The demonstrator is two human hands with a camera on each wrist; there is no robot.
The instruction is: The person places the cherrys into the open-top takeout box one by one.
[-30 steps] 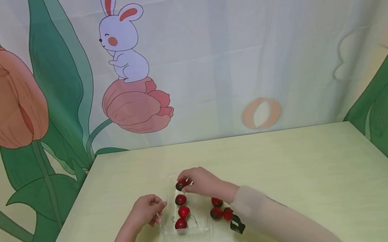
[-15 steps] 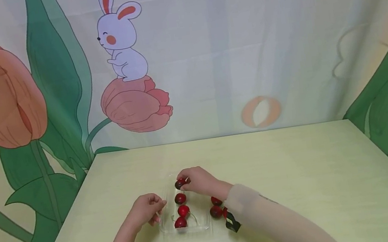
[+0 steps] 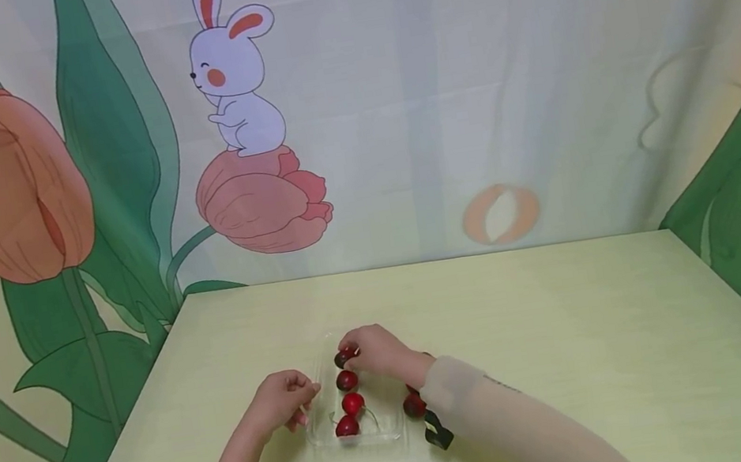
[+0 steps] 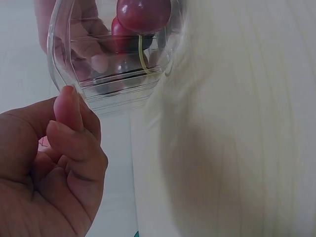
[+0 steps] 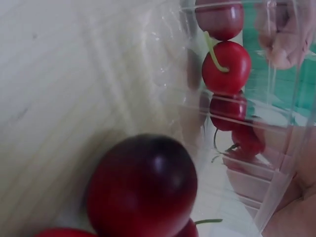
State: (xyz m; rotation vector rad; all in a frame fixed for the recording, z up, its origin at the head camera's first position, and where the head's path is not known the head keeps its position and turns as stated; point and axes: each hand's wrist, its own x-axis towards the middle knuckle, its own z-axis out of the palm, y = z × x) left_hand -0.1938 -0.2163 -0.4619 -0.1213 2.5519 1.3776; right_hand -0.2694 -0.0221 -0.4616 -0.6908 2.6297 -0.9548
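My left hand [image 3: 279,403] pinches the left rim of a clear plastic box [image 3: 386,422] between thumb and finger; the left wrist view shows the fingertips at the box's edge. Across the box, my right hand [image 3: 377,351] holds a dark red cherry [image 3: 342,359] at the far end, inside the box's outline. Three more cherries lie in a row nearer me: a dark one [image 3: 347,381], a brighter one [image 3: 353,404] and one at the near end [image 3: 347,426]. Through the clear wall, the right wrist view shows the held cherry [image 5: 247,140] with its stem, by my fingers.
Loose cherries [image 3: 414,406] lie on the table [image 3: 537,334] just right of the box, partly hidden under my right forearm. One of them, a big dark cherry [image 5: 143,182], fills the front of the right wrist view. Behind the table hangs a printed curtain [image 3: 380,102].
My right hand has come slightly nearer with the cherry, closer to the row, and the forearm has shifted left, covering more of the loose cherries. My left hand stays on the box's rim.
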